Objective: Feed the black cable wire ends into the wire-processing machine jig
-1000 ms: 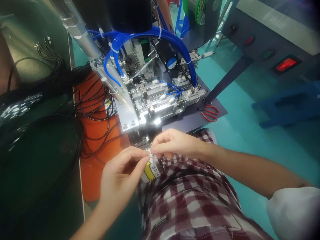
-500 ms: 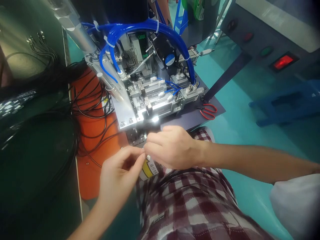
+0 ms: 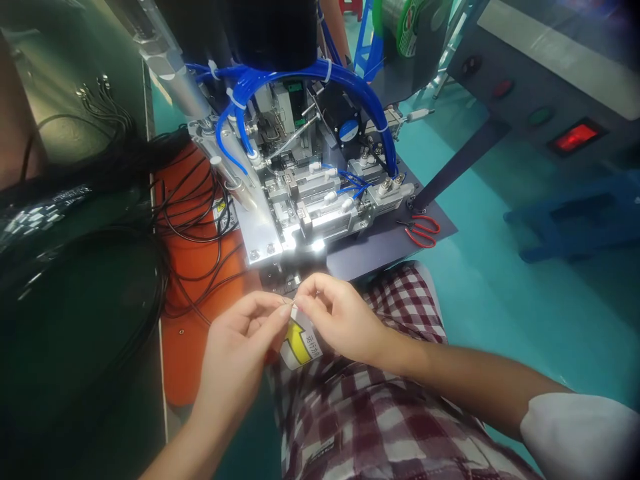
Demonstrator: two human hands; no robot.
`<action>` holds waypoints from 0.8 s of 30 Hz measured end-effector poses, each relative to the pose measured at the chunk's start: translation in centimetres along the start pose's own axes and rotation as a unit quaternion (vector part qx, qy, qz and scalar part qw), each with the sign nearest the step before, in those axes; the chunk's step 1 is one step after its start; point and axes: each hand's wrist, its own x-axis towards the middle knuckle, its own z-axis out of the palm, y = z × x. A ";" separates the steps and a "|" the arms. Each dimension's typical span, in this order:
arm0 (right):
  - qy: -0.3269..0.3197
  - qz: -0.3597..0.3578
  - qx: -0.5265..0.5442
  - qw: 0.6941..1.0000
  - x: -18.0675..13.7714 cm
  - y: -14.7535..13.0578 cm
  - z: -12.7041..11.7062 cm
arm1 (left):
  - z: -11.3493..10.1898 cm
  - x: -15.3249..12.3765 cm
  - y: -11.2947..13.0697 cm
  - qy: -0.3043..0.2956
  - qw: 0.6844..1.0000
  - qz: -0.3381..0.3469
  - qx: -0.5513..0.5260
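My left hand (image 3: 237, 337) is closed in a pinch, thumb against forefinger, in front of the machine's near edge. Facing it, my right hand (image 3: 345, 323) pinches at nearly the same spot, and the fingertips almost touch. Between them shows a thin wire (image 3: 293, 302), pale and very small; its far ends are hidden by the fingers. Just below lies a white label with a yellow arrow (image 3: 299, 347). Beyond the fingers stands the metal machine (image 3: 320, 217), with pneumatic cylinders and a bundle of blue tubes (image 3: 280, 70).
Red-handled pliers (image 3: 423, 230) rest on the machine's dark base plate. Black cables (image 3: 187, 220) sprawl over an orange board (image 3: 187, 360) to the left. At upper right is a control panel with a lit red switch (image 3: 577, 137); a green spool (image 3: 400, 27) hangs at the top.
My right hand has turned from a knuckles-up curl to a thumb-and-forefinger pinch, with its wrist lower. The left hand keeps its pinch. The view has shifted slightly.
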 end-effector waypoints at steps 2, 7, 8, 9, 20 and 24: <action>-0.031 0.042 0.032 0.998 0.1 -0.1 -0.3 | 0.0 0.1 0.1 0.000 1.000 -0.012 -0.001; -0.018 0.026 0.000 1.000 -0.1 -0.5 -0.4 | -0.1 0.1 0.2 -0.004 1.000 -0.017 0.021; -0.008 0.012 -0.005 1.000 -0.2 -0.5 -0.3 | -0.1 0.0 0.3 -0.004 1.000 -0.016 0.027; 0.001 -0.003 -0.005 1.000 -0.3 -0.5 -0.2 | -0.1 0.0 0.4 -0.005 0.999 -0.016 0.030; -0.088 0.109 0.182 0.973 0.4 -0.5 -0.7 | -0.3 0.2 0.5 -0.006 1.000 -0.023 0.018; -0.089 0.090 0.154 0.980 0.5 -0.7 -1.1 | -0.3 0.3 0.3 -0.017 0.999 -0.018 0.026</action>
